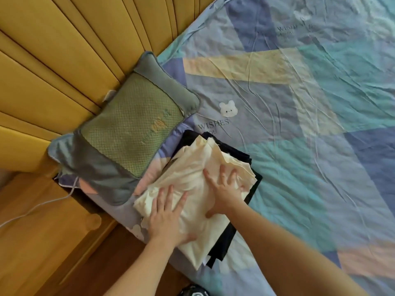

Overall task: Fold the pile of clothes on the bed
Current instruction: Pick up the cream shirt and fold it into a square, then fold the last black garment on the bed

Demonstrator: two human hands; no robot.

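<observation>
The folded cream garment lies on a stack of dark clothes just beside the green pillow, on the side away from the headboard. Both hands lie flat on it, fingers spread: left hand nearer the pillow, right hand farther from it. Pressing evenly outward from the middle should flatten the creases without shifting the stack

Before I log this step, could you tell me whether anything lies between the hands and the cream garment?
Nothing visible does. The left hand and right hand both lie flat on the cream garment, fingers spread, touching it directly. It rests on dark clothes.
</observation>
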